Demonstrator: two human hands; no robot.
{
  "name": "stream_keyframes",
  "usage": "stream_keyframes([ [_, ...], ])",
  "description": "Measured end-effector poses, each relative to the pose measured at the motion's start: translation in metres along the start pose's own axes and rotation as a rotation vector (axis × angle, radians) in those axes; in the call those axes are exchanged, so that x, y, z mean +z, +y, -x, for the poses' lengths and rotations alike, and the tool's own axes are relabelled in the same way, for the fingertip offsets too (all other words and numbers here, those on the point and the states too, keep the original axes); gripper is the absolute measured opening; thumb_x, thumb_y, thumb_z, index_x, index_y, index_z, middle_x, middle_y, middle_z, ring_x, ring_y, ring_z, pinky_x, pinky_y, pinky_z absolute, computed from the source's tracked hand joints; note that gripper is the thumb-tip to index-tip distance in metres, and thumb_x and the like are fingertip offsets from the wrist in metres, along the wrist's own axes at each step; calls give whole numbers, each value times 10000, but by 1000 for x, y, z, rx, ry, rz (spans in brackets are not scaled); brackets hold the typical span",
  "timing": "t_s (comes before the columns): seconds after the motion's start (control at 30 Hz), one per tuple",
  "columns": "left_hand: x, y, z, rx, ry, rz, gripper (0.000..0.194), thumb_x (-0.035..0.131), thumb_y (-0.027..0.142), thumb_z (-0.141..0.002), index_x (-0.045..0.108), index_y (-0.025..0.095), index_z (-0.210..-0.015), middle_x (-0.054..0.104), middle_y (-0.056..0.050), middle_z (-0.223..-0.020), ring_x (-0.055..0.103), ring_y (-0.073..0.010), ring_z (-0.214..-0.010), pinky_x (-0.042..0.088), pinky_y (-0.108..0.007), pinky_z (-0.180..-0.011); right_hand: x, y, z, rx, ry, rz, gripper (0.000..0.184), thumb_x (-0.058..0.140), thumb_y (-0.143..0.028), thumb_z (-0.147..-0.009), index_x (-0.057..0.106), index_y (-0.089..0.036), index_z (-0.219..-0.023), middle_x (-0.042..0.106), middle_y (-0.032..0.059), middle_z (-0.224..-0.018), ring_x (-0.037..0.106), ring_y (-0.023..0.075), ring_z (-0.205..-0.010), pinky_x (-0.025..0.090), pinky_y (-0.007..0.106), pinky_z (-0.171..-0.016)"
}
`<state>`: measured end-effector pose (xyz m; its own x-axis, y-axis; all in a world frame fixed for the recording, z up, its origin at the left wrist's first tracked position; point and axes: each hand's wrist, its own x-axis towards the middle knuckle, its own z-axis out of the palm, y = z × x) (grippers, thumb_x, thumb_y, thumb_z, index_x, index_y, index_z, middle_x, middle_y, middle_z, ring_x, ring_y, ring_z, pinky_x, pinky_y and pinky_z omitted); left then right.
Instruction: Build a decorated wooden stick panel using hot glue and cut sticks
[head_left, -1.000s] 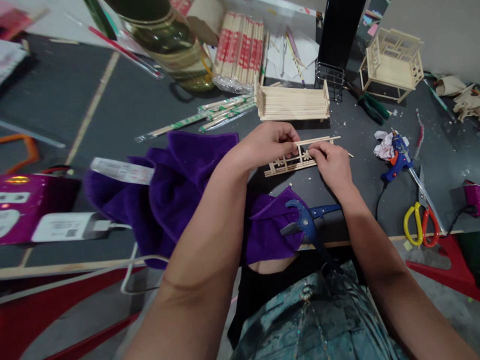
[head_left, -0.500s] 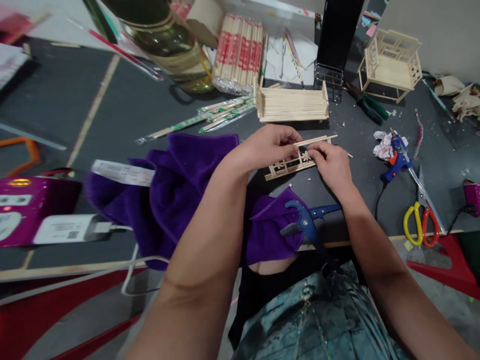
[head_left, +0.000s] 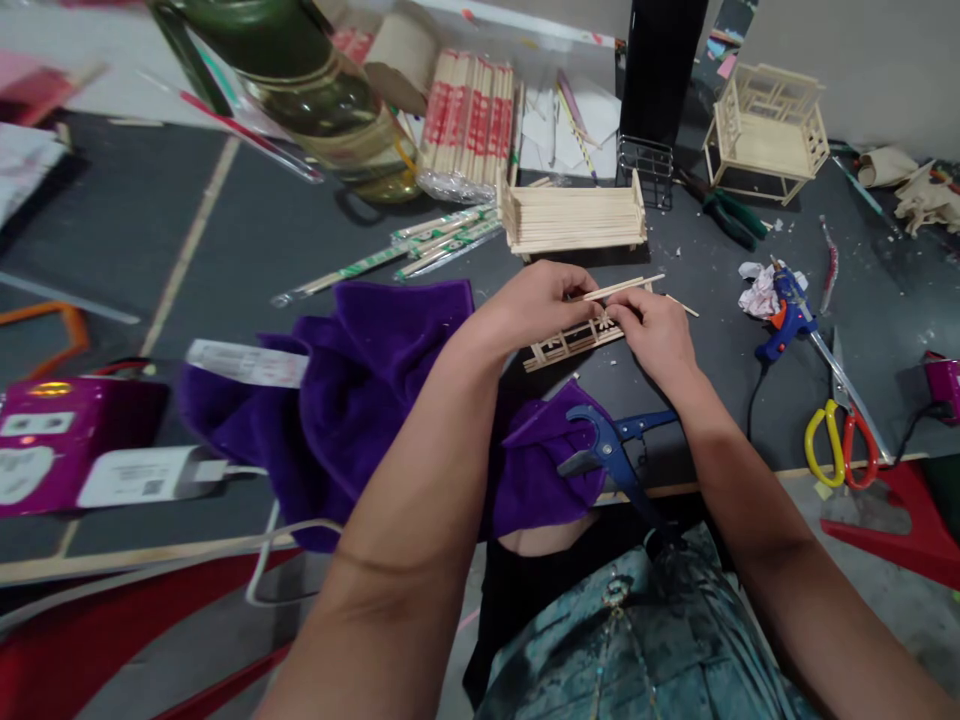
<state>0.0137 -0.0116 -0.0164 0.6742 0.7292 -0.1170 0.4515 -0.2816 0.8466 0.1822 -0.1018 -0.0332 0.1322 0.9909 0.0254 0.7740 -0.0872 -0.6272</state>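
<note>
My left hand is closed, its thumb and fingers around a thin wooden stick that slants up to the right. Under both hands lies a small lattice frame of pale sticks with flower-shaped pieces in it. My right hand pinches the frame near one flower piece, thumb and forefinger close to the left fingertips. The fingers partly hide the frame's middle, and exact contact between stick and frame cannot be made out. Just behind stands a bench-like piece of pale sticks.
A purple towel and a blue cutter lie nearest me. Rightward are a blue glue gun, scissors, green-handled pliers and a miniature stick chair. Wrapped chopsticks and a large bottle stand behind.
The camera view has shifted slightly. Both hands stay at the frame with nearly the same grip, the right fingertips a little closer to the left ones.
</note>
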Motion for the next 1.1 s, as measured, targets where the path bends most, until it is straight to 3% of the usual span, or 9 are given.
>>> stream_keyframes([
  [0.4, -1, 2, -1, -62, -2, -110, 182, 687, 324, -782, 728, 151, -742, 591, 17, -607, 490, -131, -605, 335, -251, -590, 0, -1, 0, -3, -6, -28, 189, 616, -224, -1019, 803, -253, -1025, 832, 49, -1026, 746, 225, -952, 508, 346, -860],
  [0.7, -5, 3, -1, -91, -45, -52, 166, 682, 307, -757, 722, 154, -709, 524, 41, -561, 429, -113, -559, 305, -249, -555, -4, -4, 1, -4, -37, -6, 202, 610, -213, -1023, 809, -251, -1021, 831, 46, -1002, 745, 222, -937, 502, 344, -850],
  [1.1, -4, -6, -2, -83, -29, -1, 149, 706, 290, -740, 747, 147, -729, 582, 19, -587, 463, -119, -563, 318, -255, -549, -5, 0, 3, -76, -50, 159, 171, 636, -210, -993, 790, -262, -940, 783, 58, -1013, 698, 246, -995, 481, 365, -844],
])
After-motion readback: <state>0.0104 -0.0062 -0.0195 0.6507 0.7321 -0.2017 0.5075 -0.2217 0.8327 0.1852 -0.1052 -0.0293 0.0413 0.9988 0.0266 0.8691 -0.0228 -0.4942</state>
